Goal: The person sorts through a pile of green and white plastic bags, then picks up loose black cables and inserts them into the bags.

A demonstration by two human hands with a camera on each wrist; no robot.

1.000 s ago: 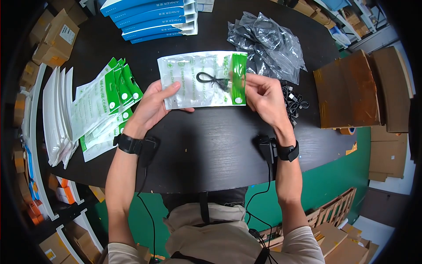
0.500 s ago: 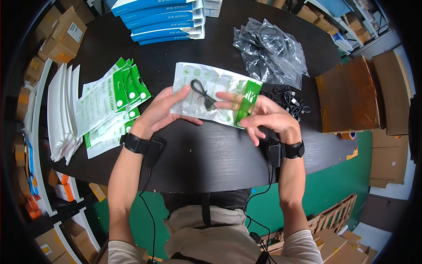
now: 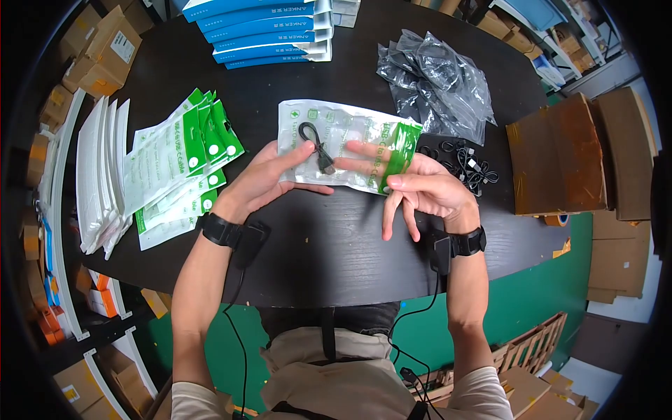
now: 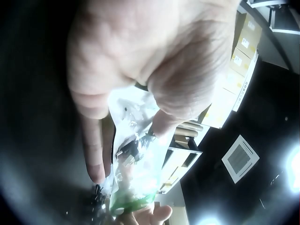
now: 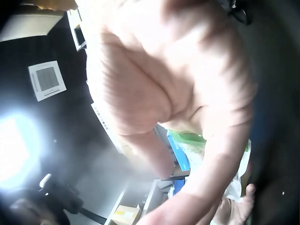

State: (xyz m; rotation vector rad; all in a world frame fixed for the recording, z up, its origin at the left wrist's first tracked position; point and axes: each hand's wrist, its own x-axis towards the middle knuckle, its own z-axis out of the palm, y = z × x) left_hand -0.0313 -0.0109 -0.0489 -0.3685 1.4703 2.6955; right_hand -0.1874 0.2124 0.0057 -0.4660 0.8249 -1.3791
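Note:
In the head view my left hand (image 3: 269, 175) pinches the closed-looking end of a clear and white cable bag (image 3: 290, 164) with green print, thumb on its front. A small black USB cable (image 3: 318, 145), bundled in a loop, shows in the bag's left half, its loop beside my left thumb. My right hand (image 3: 437, 189) is at the green-striped end. Its index and middle fingers stretch straight along the bag, seen through the plastic, and point at the cable's plug. The right thumb overlaps the green strip's lower edge; the other two fingers hang below the bag.
Green and white bags (image 3: 164, 157) lie on the left beside a stack of white envelopes (image 3: 98, 182). Blue boxes (image 3: 262, 31) stand at the back. Grey plastic bags (image 3: 441, 84) and loose black cables (image 3: 476, 171) lie right, near a cardboard box (image 3: 556, 157).
My right hand left the bag's green edge and its two fingers reached leftward along the bag. The bag tilted and came nearer, then levelled a little. The cable turned more upright.

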